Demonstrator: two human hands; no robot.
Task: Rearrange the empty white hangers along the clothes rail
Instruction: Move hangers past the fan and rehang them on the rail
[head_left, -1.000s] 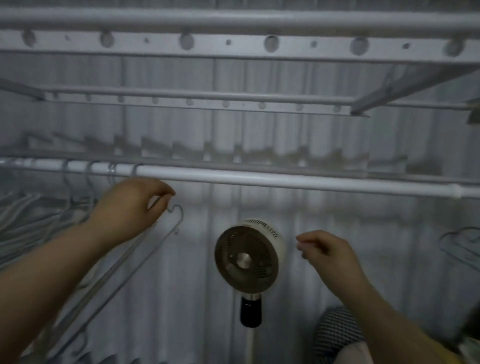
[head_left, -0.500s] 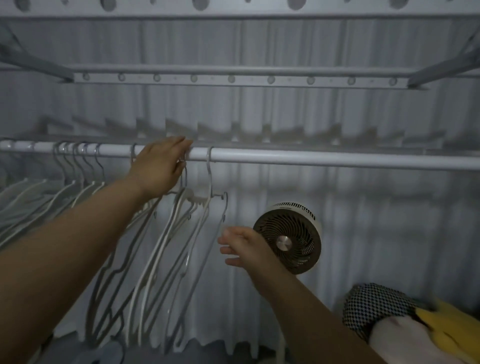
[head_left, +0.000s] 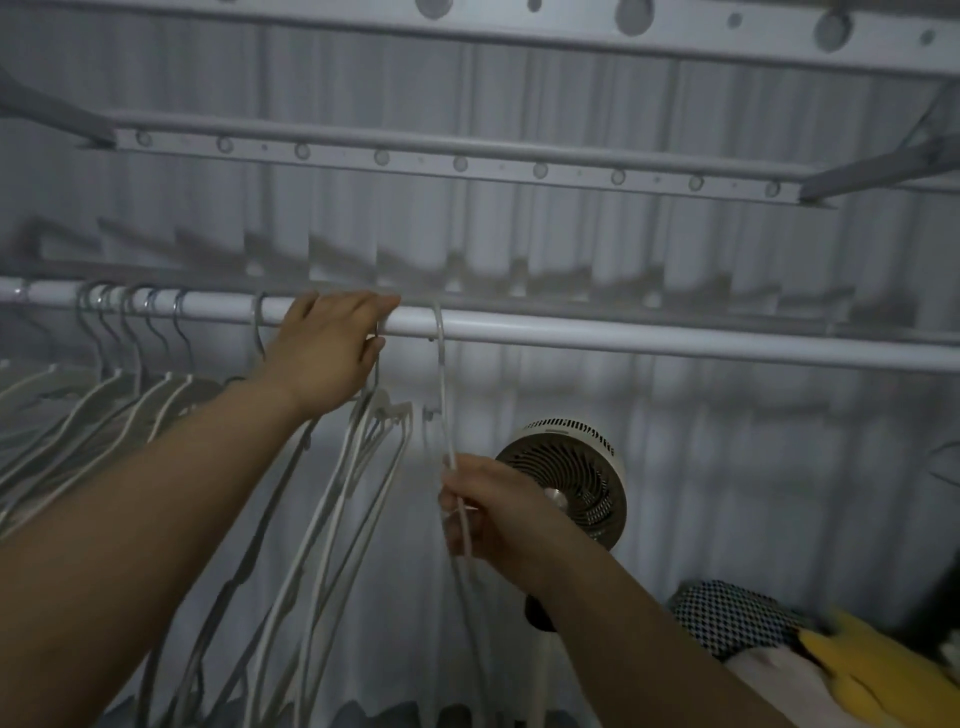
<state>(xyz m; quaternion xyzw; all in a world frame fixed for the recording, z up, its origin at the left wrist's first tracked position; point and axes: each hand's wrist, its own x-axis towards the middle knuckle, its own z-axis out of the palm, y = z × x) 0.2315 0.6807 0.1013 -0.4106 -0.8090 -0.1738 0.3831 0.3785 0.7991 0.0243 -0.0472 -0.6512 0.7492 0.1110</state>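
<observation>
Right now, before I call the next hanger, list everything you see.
clothes rail: one, white, across the middle.
left hangers: several, white, hooked at the rail's left end.
hanger bunch: several, white, hanging mid-rail.
single hanger: one, white, hooked right of the bunch.
rack bars: two, grey, overhead.
fan: one, white, below the rail.
checked cloth: one, black-and-white, bottom right.
yellow item: one, blurred, bottom right.
left hand: on the rail, gripping the bunch's hooks.
right hand: pinching the single hanger.

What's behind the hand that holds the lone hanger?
A fan stands behind the right hand, which pinches the hanger. Its grille shows; the hand and wrist cover its left edge and most of its stand.
</observation>
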